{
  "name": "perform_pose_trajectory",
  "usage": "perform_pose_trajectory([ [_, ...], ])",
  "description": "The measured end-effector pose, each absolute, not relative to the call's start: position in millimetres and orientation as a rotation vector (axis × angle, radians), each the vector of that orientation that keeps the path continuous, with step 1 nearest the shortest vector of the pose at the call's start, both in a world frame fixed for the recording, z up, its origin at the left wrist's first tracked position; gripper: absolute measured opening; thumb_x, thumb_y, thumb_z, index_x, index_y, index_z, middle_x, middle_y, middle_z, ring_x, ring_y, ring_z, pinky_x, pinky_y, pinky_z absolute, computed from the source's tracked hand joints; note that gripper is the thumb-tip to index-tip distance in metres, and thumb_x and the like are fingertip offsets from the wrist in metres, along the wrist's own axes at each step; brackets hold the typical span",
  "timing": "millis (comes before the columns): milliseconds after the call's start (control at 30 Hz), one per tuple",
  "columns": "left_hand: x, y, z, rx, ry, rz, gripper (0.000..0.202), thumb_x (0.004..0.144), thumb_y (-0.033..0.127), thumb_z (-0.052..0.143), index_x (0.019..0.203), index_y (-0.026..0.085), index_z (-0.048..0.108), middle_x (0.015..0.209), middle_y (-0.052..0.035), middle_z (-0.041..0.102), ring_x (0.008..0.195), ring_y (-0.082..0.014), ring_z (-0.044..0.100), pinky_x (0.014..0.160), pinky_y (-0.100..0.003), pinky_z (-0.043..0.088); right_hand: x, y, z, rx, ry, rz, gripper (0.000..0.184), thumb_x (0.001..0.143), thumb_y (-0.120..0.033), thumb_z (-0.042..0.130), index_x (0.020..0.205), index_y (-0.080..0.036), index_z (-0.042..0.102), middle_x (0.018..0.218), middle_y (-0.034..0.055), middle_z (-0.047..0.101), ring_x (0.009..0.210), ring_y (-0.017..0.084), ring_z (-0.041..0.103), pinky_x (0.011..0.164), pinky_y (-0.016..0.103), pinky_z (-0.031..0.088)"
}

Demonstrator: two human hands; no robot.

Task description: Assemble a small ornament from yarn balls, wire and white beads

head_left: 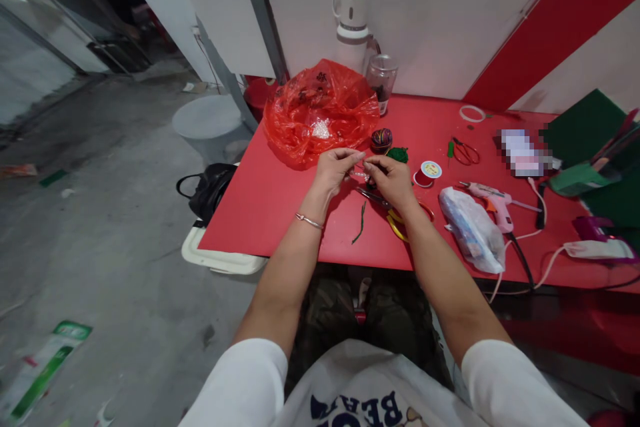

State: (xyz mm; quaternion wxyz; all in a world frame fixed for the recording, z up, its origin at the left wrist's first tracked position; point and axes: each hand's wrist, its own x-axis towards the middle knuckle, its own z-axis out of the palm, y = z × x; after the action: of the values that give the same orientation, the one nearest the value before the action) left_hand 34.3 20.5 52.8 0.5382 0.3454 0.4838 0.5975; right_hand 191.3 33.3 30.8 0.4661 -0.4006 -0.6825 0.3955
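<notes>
Over the red table (260, 213), my left hand (336, 170) and my right hand (393, 179) meet with their fingertips close together. Both are closed in a pinch on a short string of clear beads (359, 175), small and partly hidden by the fingers. Just behind them spreads a red plastic bag (295, 120) with a heap of clear beads (320, 127) in it. Scissors with yellow handles (399, 227) lie under my right hand, beside a cut piece of green yarn (359, 223). A green yarn ball (399, 155) and a multicoloured yarn ball (381, 139) sit behind my right hand.
Right of my hands are a red thread spool (427, 173), small red-handled pliers (466, 152), a white plastic bag (473, 230), a pink glue gun (495, 203) with cables, and a phone (523, 152). A glass jar (383, 80) stands at the back. A black handbag (213, 190) sits left of the table.
</notes>
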Motion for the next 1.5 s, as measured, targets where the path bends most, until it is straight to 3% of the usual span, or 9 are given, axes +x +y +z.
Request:
perform_pose_trajectory([
  [200,34.4,19.8,56.2,0.798,1.149,1.422,0.031,0.064,0.030,0.096,0.071,0.015,0.070,0.049,0.0059,0.052,0.044,-0.0053,0.041,0.042,-0.021,0.021,191.8,34.8,28.1,-0.979,-1.680,0.995,0.022,0.089,-0.044,0.071,0.092,-0.025,0.081,0.077,0.0013,0.073,0.078,0.019,0.069,0.069,0.029,0.054],
  [333,34.5,19.6,58.5,0.742,1.139,1.447,0.030,0.066,0.029,0.094,0.069,0.015,0.067,0.048,0.0073,0.049,0.042,-0.0045,0.039,0.041,-0.021,0.021,190.9,34.8,30.1,-0.995,-1.597,1.108,0.024,0.086,-0.046,0.074,0.092,-0.024,0.080,0.075,-0.0005,0.072,0.065,0.015,0.064,0.059,0.026,0.052],
  [567,36.0,18.7,62.0,0.679,1.128,1.477,0.028,0.069,0.025,0.092,0.069,0.016,0.065,0.044,0.0100,0.042,0.039,-0.0035,0.032,0.039,-0.020,0.019,190.3,32.3,36.4,-0.965,-1.384,1.382,0.041,0.073,-0.057,0.086,0.092,-0.022,0.075,0.073,-0.0023,0.070,0.051,0.009,0.057,0.040,0.020,0.037],
  [767,35.0,20.9,58.6,0.686,1.133,1.491,0.027,0.070,0.025,0.091,0.071,0.016,0.066,0.049,0.0087,0.047,0.041,-0.0036,0.035,0.040,-0.020,0.021,189.3,35.4,32.8,-1.005,-1.365,1.341,0.039,0.074,-0.057,0.085,0.084,-0.021,0.072,0.061,-0.0049,0.062,0.047,0.008,0.048,0.042,0.021,0.036],
  [1000,33.8,23.0,52.8,0.750,1.161,1.508,0.026,0.072,0.028,0.091,0.073,0.016,0.068,0.055,0.0059,0.056,0.044,-0.0048,0.042,0.041,-0.020,0.025,189.6,35.4,32.4,-0.979,-1.549,1.245,0.031,0.077,-0.047,0.082,0.092,-0.021,0.077,0.073,-0.0022,0.069,0.060,0.010,0.054,0.052,0.023,0.043],
  [1233,32.7,22.1,49.4,0.809,1.194,1.507,0.023,0.076,0.030,0.087,0.079,0.016,0.070,0.064,0.0029,0.064,0.049,-0.0074,0.050,0.042,-0.020,0.029,191.4,37.3,33.8,-0.949,-1.309,1.546,0.040,0.079,-0.060,0.079,0.090,-0.024,0.065,0.078,-0.0010,0.068,0.053,0.012,0.052,0.040,0.023,0.030],
  [1300,33.2,21.4,50.4,0.812,1.201,1.484,0.020,0.077,0.028,0.085,0.078,0.015,0.070,0.058,0.0033,0.060,0.049,-0.0079,0.050,0.042,-0.020,0.027,191.3,38.2,33.2,-0.946,-1.389,1.349,0.035,0.084,-0.057,0.076,0.087,-0.024,0.064,0.076,-0.0014,0.066,0.056,0.012,0.052,0.046,0.025,0.037],
  [1400,34.4,20.3,52.1,0.834,1.195,1.475,0.017,0.078,0.023,0.083,0.073,0.014,0.070,0.055,0.0039,0.057,0.049,-0.0062,0.047,0.045,-0.019,0.028,190.9,38.1,31.1,-0.900,-1.673,0.821,0.024,0.095,-0.046,0.069,0.086,-0.023,0.069,0.080,0.0008,0.065,0.073,0.016,0.058,0.070,0.031,0.050],
  [1500,35.1,19.7,52.6,0.852,1.168,1.422,0.017,0.077,0.021,0.083,0.071,0.014,0.070,0.053,0.0038,0.057,0.048,-0.0060,0.047,0.046,-0.019,0.030,190.6,37.0,28.1,-0.829,-1.856,0.552,0.023,0.102,-0.040,0.062,0.089,-0.023,0.072,0.087,0.0036,0.067,0.082,0.019,0.061,0.083,0.035,0.052],
])
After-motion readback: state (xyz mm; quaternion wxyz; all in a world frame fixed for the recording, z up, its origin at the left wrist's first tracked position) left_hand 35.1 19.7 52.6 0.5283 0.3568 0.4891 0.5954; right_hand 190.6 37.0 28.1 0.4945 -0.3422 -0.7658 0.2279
